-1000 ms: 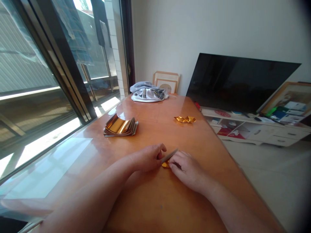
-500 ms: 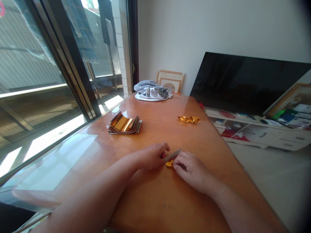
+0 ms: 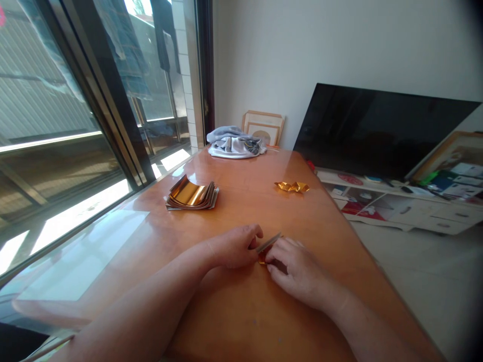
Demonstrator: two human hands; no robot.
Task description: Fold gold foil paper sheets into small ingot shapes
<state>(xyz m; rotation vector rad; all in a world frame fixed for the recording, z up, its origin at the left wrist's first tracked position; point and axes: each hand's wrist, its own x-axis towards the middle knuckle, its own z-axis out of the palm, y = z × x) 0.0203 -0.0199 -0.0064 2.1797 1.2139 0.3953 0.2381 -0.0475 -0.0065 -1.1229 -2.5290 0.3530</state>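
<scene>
Between my hands is a small piece of gold foil, its upper side showing as a pale grey strip and a bit of gold beneath. My left hand has its fingers curled around the foil's left end. On the right end, my right hand pinches it with bent fingers, the thumb lying lower. A stack of curved gold foil sheets rests farther up on the left. To the right, a folded, twisted gold foil piece sits by itself.
The brown wooden table stretches away from me. A bundle of grey cloth lies at its far end. A translucent sheet is at the left, beside the window. A television stands on a white cabinet at the right.
My right hand's fingers have shifted slightly on the foil, and less gold shows beneath the strip. My left hand looks nearly unchanged. The view has moved a little.
</scene>
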